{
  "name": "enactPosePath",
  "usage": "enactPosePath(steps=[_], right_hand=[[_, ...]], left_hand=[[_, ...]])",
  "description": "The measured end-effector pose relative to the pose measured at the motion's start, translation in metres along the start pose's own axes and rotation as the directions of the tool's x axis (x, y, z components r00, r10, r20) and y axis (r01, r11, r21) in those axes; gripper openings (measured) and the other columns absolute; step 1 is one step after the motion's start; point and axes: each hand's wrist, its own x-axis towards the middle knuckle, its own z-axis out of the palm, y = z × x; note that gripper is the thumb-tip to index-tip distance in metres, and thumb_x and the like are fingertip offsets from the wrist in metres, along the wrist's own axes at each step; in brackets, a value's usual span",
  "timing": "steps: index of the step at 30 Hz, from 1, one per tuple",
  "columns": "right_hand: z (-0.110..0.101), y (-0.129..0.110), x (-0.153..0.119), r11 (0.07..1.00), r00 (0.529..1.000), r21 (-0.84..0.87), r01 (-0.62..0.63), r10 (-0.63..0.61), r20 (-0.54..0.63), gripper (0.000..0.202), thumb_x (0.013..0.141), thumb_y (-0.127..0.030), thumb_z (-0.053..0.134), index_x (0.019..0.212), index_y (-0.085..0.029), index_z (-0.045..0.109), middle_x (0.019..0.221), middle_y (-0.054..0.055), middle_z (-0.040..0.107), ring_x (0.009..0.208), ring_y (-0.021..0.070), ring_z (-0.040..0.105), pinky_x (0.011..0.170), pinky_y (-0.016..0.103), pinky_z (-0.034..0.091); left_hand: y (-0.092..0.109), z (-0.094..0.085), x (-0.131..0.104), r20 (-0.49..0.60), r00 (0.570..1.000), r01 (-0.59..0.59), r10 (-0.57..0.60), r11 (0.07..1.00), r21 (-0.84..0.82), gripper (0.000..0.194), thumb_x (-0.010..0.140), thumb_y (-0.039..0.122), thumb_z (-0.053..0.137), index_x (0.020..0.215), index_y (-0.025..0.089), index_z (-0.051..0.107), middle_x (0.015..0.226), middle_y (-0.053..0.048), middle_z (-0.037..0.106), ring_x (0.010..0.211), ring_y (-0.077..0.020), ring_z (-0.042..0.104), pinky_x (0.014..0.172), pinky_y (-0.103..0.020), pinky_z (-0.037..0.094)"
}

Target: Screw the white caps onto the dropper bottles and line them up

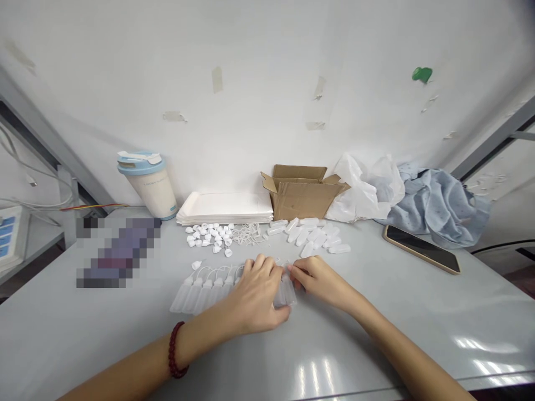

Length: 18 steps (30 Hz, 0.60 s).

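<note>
A row of small translucent plastic squeeze bottles (pixel 201 295) lies side by side on the grey table, with white caps and thin looped strings at their tops. My left hand (pixel 259 295) rests across the right part of the row, fingers curled over the tops and thumb near the bases, gripping the end bottles (pixel 287 292). My right hand (pixel 320 278) pinches beside the top of the last bottle; what is between its fingertips is too small to tell. One loose white cap (pixel 196 265) lies just above the row's left end.
Behind the row lie white caps (pixel 204 236), thin strings (pixel 249 234) and more bottles (pixel 317 234). Farther back are a tumbler (pixel 152 186), stacked white trays (pixel 228 207), a cardboard box (pixel 303 200), a plastic bag (pixel 359 192) and blue cloth (pixel 438 203). A phone (pixel 422 249) lies right.
</note>
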Motion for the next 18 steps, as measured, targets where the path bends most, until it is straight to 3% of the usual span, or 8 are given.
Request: enactPosePath(steps=[8, 12, 15, 18], right_hand=[[-0.001, -0.001, -0.001, 1.000, 1.000, -0.022, 0.007, -0.007, -0.003, 0.041, 0.091, -0.031, 0.039, 0.053, -0.016, 0.049, 0.053, 0.001, 0.056, 0.052, 0.0118, 0.050, 0.054, 0.024, 0.034], [-0.006, -0.001, -0.001, 1.000, 1.000, -0.026, 0.004, -0.005, -0.024, 0.041, 0.091, -0.031, 0.039, 0.054, -0.016, 0.050, 0.054, 0.001, 0.057, 0.051, 0.0119, 0.050, 0.053, 0.024, 0.034], [-0.015, 0.001, 0.000, 0.999, 0.997, -0.039, -0.016, 0.012, -0.082, 0.040, 0.091, -0.032, 0.039, 0.057, -0.017, 0.053, 0.056, 0.002, 0.060, 0.051, 0.0123, 0.051, 0.053, 0.024, 0.035], [-0.024, 0.005, 0.000, 0.997, 0.986, -0.068, -0.038, 0.026, -0.163, 0.039, 0.091, -0.033, 0.037, 0.060, -0.017, 0.055, 0.060, 0.002, 0.062, 0.051, 0.0126, 0.053, 0.054, 0.024, 0.036]], left_hand=[[0.001, -0.001, -0.001, 0.007, 1.000, -0.011, 0.011, 1.000, -0.012, 0.041, 0.071, 0.036, 0.061, 0.104, 0.013, 0.057, 0.097, -0.009, 0.053, 0.095, -0.0278, 0.043, 0.079, -0.042, 0.036], [0.001, -0.007, -0.001, 0.000, 1.000, -0.004, 0.004, 0.999, -0.045, 0.045, 0.074, 0.045, 0.062, 0.106, 0.014, 0.057, 0.100, -0.010, 0.054, 0.096, -0.0280, 0.044, 0.081, -0.043, 0.036], [-0.010, -0.020, 0.004, -0.099, 0.995, 0.026, -0.032, 0.998, -0.061, 0.039, 0.088, 0.047, 0.046, 0.109, 0.016, 0.057, 0.102, -0.010, 0.057, 0.097, -0.0272, 0.045, 0.086, -0.045, 0.035], [-0.033, -0.034, 0.014, -0.226, 0.968, 0.120, -0.114, 0.993, 0.013, 0.032, 0.094, 0.032, 0.033, 0.103, 0.017, 0.061, 0.100, -0.009, 0.060, 0.098, -0.0273, 0.045, 0.085, -0.045, 0.034]])
